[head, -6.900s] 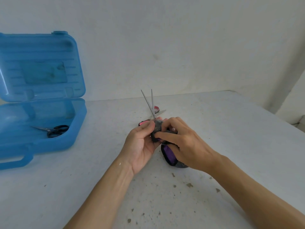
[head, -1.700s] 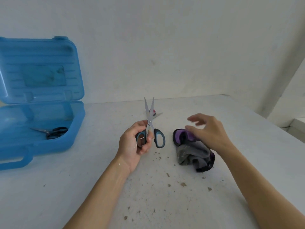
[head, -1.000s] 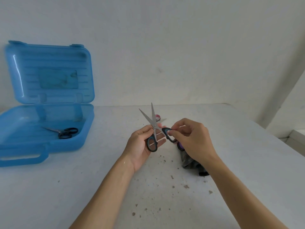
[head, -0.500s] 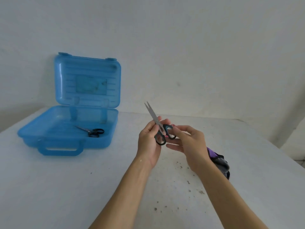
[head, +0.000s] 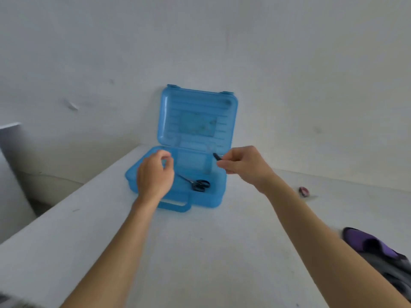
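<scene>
Above the white table (head: 200,252) and its blue case (head: 208,198) — right grip (head: 244,166) pinches scissors (head: 216,156) (mostly hidden), left grip (head: 154,174) curled, empty.

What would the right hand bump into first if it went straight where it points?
Probably the open blue box: the right hand, pinching a dark thing, points over its right edge. Depth is unclear.

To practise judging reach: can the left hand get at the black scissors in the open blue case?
Probably yes: the left hand hovers just left of the black scissors, the blue case stands open, nothing lies between.
</scene>
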A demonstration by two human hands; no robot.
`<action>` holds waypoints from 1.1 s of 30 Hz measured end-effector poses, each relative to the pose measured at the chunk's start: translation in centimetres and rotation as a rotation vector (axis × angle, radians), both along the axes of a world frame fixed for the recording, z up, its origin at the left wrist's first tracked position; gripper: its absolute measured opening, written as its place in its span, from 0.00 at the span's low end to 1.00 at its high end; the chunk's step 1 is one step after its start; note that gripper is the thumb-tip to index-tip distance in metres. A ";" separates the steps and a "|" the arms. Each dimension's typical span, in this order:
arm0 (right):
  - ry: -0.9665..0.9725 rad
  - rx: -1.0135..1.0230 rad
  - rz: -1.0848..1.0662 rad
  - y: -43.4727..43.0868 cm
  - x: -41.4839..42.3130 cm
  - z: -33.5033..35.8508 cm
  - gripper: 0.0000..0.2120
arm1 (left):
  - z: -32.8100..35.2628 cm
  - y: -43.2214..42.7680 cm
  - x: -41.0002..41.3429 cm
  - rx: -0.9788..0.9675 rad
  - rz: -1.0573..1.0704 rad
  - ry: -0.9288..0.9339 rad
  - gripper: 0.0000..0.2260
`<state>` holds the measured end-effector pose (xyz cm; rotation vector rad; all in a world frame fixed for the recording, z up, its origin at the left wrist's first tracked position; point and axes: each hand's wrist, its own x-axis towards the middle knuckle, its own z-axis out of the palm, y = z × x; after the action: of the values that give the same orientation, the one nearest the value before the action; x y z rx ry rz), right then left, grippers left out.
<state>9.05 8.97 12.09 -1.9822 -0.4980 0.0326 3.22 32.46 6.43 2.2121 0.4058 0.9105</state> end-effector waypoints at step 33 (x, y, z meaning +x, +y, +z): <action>-0.200 -0.534 -0.385 -13.9 5.5 -5.3 0.01 | -0.8 -9.6 4.8 0.433 -0.357 0.142 0.08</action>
<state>14.51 -4.93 6.75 -2.5934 -0.2357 -0.3047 8.04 22.82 5.66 2.6369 -0.1419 0.6938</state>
